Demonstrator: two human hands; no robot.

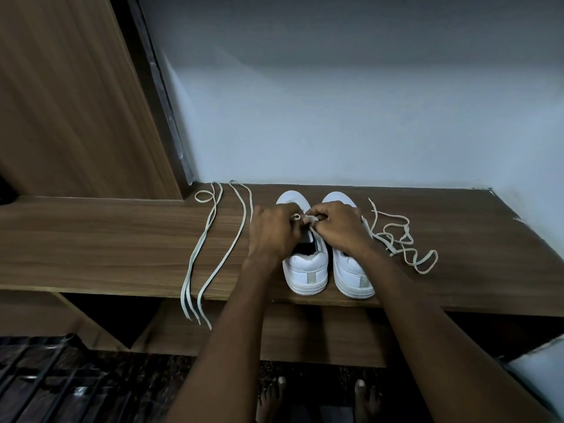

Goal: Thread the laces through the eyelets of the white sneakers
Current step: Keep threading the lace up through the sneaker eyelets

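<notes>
Two white sneakers (329,270) sit heels-out at the surface's (122,239) front edge. Left hand (271,230) and right hand (338,227) both pinch a lace (403,242) over the left sneaker; its slack tangles rightward. A spare lace (210,248) trails off the left front edge.

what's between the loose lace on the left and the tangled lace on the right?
In the head view, the two white sneakers stand side by side between the loose lace and tangled lace, both hands working over them.

Two white sneakers (331,264) under the hands, one loose lace (213,248) left of the left hand (271,232), one tangled lace (399,242) right of the right hand (337,225)
</notes>
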